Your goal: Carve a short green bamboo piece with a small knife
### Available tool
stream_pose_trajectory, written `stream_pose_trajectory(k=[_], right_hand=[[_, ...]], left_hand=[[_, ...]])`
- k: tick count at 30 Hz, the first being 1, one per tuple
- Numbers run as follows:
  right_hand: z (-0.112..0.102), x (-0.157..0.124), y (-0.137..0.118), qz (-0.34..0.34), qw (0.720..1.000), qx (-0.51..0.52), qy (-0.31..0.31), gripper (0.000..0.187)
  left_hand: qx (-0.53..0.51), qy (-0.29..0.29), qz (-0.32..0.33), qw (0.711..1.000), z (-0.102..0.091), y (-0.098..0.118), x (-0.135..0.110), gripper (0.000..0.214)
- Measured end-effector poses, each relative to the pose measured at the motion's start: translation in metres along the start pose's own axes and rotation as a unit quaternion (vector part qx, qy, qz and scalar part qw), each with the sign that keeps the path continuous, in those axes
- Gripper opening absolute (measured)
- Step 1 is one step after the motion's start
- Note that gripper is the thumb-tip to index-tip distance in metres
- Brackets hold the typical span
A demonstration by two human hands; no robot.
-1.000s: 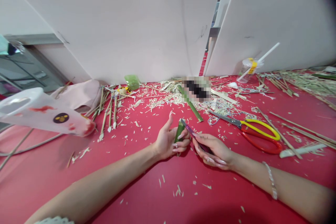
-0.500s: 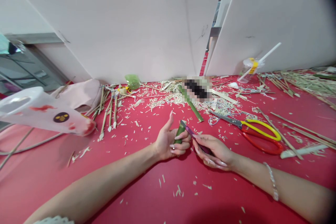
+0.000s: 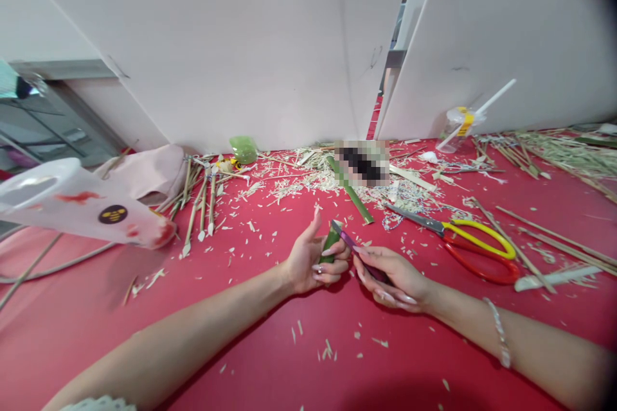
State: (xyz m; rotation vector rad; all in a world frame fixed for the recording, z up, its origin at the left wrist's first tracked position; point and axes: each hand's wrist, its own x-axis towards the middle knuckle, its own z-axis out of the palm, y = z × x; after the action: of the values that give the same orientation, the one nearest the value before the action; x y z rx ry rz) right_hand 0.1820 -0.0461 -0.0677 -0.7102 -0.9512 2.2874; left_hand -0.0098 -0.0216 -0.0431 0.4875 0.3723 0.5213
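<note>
Barely shifted, left hand (image 3: pixel 308 263) grips green bamboo (image 3: pixel 330 243), right hand (image 3: pixel 390 276) a purple-handled knife (image 3: pixel 348 241), over red table (image 3: pixel 308 359).

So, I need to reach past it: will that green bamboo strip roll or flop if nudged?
The green bamboo strip looks stiff, lying straight among the shavings. Its narrow, flat-looking form probably resists rolling, and it is likely light.

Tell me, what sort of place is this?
Probably a bamboo-craft workshop: the left hand holds a green bamboo piece, bamboo shavings litter the red table, and cut bamboo sticks lie in a pile.
</note>
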Motion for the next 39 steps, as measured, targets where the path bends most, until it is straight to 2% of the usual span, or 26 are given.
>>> stream_pose_trajectory(k=[9, 15, 22, 30, 39], right_hand=[[0.000, 0.000, 0.000, -0.001, 1.000, 0.012, -0.010, 0.035], [0.001, 0.000, 0.000, 0.010, 1.000, 0.003, -0.004, 0.037], [0.000, 0.000, -0.004, 0.013, 1.000, -0.016, -0.020, 0.039], [-0.003, 0.002, -0.008, 0.034, 0.997, -0.028, -0.063, 0.042], [-0.005, 0.001, -0.009, 0.049, 0.995, -0.037, -0.078, 0.043]], left_hand=[[0.047, 0.003, 0.020, 0.999, -0.002, -0.004, 0.002, 0.055], [0.147, 0.079, 0.070, 0.983, 0.008, -0.012, 0.003, 0.043], [0.186, 0.148, 0.105, 0.966, 0.014, -0.019, 0.004, 0.043], [0.304, 0.235, 0.182, 0.905, 0.016, -0.031, 0.003, 0.042], [0.373, 0.263, 0.197, 0.868, 0.012, -0.034, 0.000, 0.035]])
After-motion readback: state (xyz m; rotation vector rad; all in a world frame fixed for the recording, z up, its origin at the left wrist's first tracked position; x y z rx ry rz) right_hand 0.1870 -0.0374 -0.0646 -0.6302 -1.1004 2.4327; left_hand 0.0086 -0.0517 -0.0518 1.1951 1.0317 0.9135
